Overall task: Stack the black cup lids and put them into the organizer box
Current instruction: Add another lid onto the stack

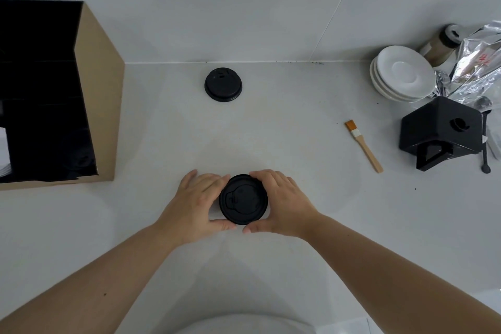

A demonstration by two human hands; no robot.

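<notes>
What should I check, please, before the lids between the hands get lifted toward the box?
1. Grip: left hand and right hand cup the black lids from both sides: ok.
2. How many lids are stacked there: cannot tell.
3. All lids gathered: one lid lies apart near the wall: not ok.
4. Path to the box: bare counter between: ok.
5. Free room inside the box: too dark, cannot tell.

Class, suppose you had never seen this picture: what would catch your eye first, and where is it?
First, the left hand and right hand cupping a black lid at the counter's near centre. Next, a second black lid lying alone by the wall, and the dark organizer box at far left.
</notes>
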